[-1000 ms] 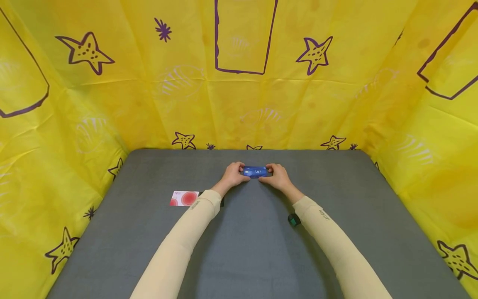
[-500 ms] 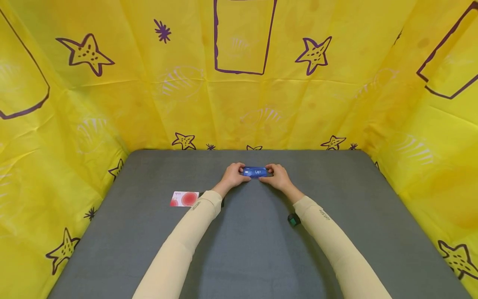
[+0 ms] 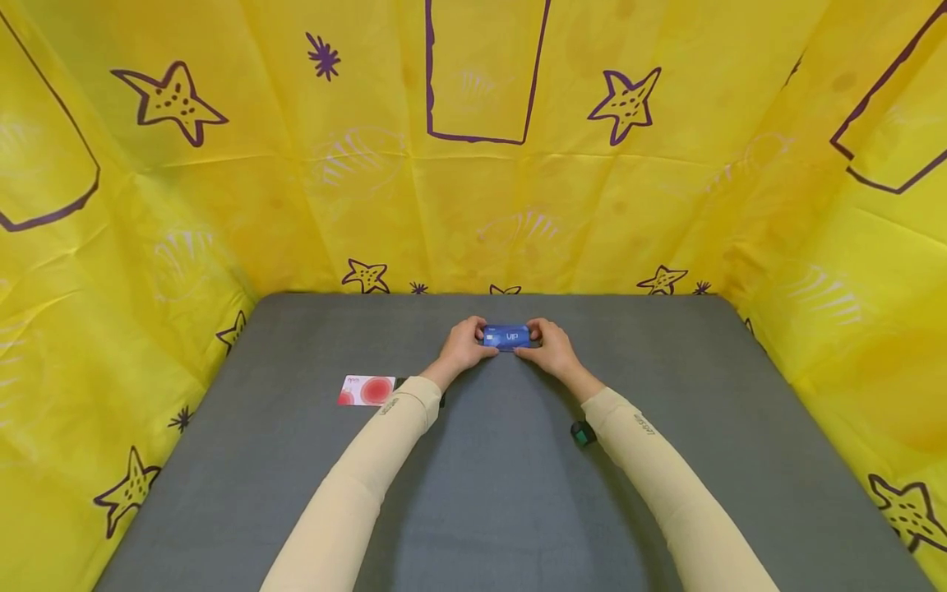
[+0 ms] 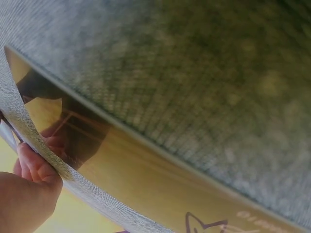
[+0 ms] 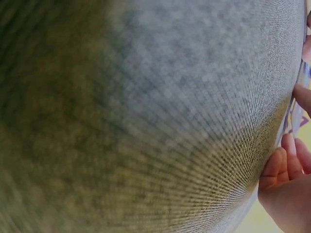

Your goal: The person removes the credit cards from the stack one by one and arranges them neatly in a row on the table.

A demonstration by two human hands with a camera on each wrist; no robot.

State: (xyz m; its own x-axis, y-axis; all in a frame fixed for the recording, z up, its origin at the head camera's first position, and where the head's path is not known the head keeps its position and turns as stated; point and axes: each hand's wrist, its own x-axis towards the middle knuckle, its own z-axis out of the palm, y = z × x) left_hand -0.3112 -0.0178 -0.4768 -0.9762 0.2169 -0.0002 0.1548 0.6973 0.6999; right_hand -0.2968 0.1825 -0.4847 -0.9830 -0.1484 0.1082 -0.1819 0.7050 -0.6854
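With curled, nearly closed fingers, the left hand (image 3: 464, 344) and the right hand (image 3: 551, 347) pinch a blue, rectangular, plastic-looking card (image 3: 506, 337) at opposite ends, probably for steadiness.

Looks like smooth plastic with a slight gloss on the blue rectangular card marked VIP (image 3: 507, 338). Smooth, too, on the white-and-red rectangular card (image 3: 366, 390), either plastic or coated paper. Coarse, matt and woven across the grey cloth table covering (image 3: 503, 477). Mirror-glossy on the thin, flat, golden-reflecting panel (image 4: 141, 170) in the left wrist view, material unclear. Creased, with a faint sheen, on the yellow star-printed sheeting (image 3: 473, 189). Matt, smooth cloth on the cream long sleeves (image 3: 340, 501).
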